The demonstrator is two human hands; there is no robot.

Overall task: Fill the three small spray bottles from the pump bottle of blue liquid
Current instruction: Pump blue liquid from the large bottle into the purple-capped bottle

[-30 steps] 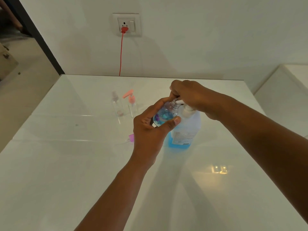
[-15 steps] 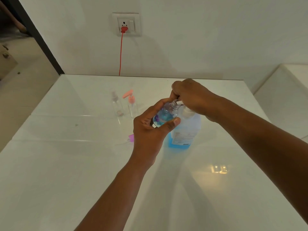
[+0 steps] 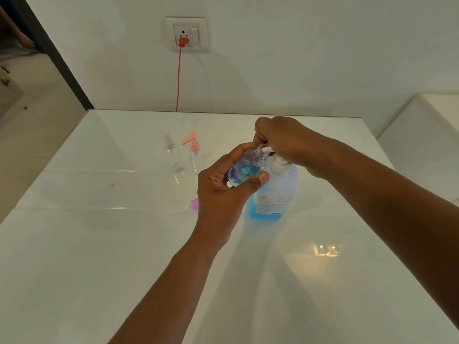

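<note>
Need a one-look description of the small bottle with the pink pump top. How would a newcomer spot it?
Start at the red cord hanging from the wall socket and drop to the white table below it. Two small clear bottles stand side by side there, left of the hands. The pink-topped bottle is the right one; its neighbour, the clear-capped bottle, has no colour on top.

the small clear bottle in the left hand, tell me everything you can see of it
The small clear plastic bottle has a rounded body, a threaded open neck with no cap, and a purple-and-blue printed label. Blue liquid partly fills it. It is held tilted above the glossy white table, its neck leaning toward the white spout of the large pump bottle of blue liquid. The left hand grips its body, thumb across the front; the right hand rests on the pump head just above its mouth.
</note>
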